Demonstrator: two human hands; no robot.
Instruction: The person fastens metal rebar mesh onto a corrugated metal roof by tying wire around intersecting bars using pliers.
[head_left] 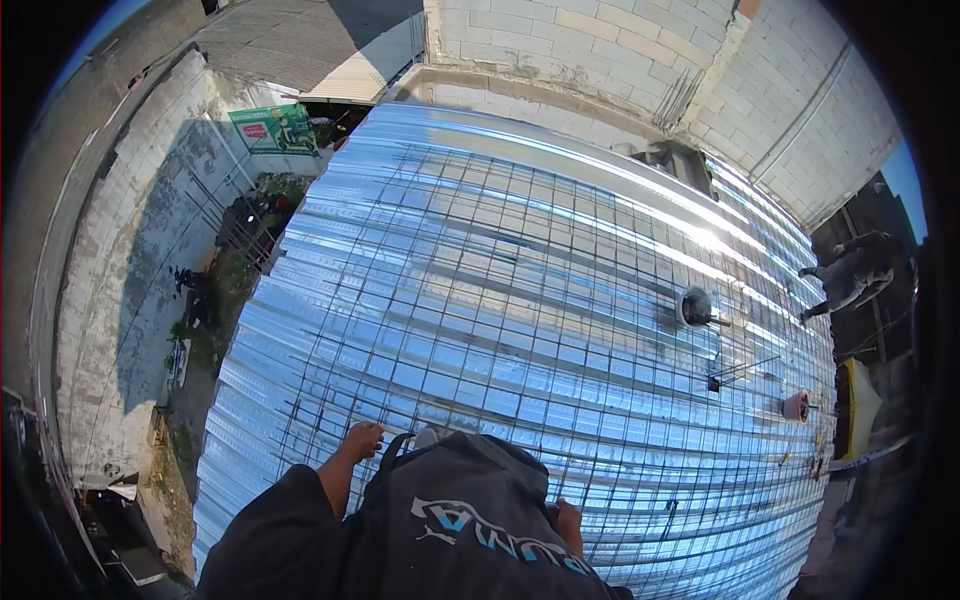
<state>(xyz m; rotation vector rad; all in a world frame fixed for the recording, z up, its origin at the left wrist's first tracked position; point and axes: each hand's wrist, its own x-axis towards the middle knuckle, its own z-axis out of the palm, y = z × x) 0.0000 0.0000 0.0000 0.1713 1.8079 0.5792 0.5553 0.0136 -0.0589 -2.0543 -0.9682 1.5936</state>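
A welded steel mesh [500, 290] of thin bars lies over shiny corrugated metal decking [265, 350]. My left hand [362, 441] is left of my body, its fingers curled round a bar at the near part of the mesh. On the other side of my dark shirt, my right hand [569, 522] is closed at the mesh, its lower part hidden by my clothing. A shoe tip shows just beyond my chest, on the decking.
A bucket [694, 307] and a reddish pail [796, 406] stand on the right. A person [855, 275] is beyond the far right edge. The decking drops off at left, toward a wall with a green banner [275, 131]. A block wall [600, 40] rises behind.
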